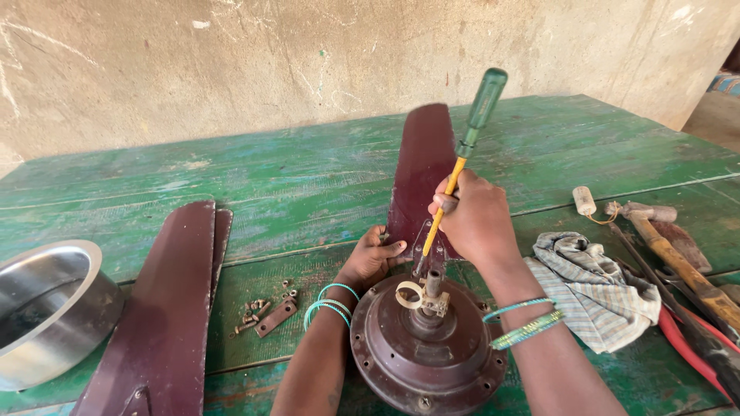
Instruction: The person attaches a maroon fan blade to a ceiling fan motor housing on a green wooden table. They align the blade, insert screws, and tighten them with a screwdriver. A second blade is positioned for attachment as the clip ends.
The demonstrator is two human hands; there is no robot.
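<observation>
A dark maroon ceiling fan motor [426, 350] lies on a worn green wooden table [293, 181], with one maroon blade [421, 166] attached and pointing away from me. My right hand [474, 218] grips the yellow shaft of a green-handled screwdriver [479, 104], whose tip is down at the blade's bracket by the motor. My left hand [371, 258] rests on the table, fingers touching the blade's near edge. Both wrists wear green bangles.
Two loose maroon blades [166, 308] lie stacked at left beside a steel bowl-shaped cover [48, 308]. Small screws and a metal strip [266, 312] sit between them and the motor. At right are a checked cloth [593, 289], a hammer [674, 258] and red-handled pliers [690, 347].
</observation>
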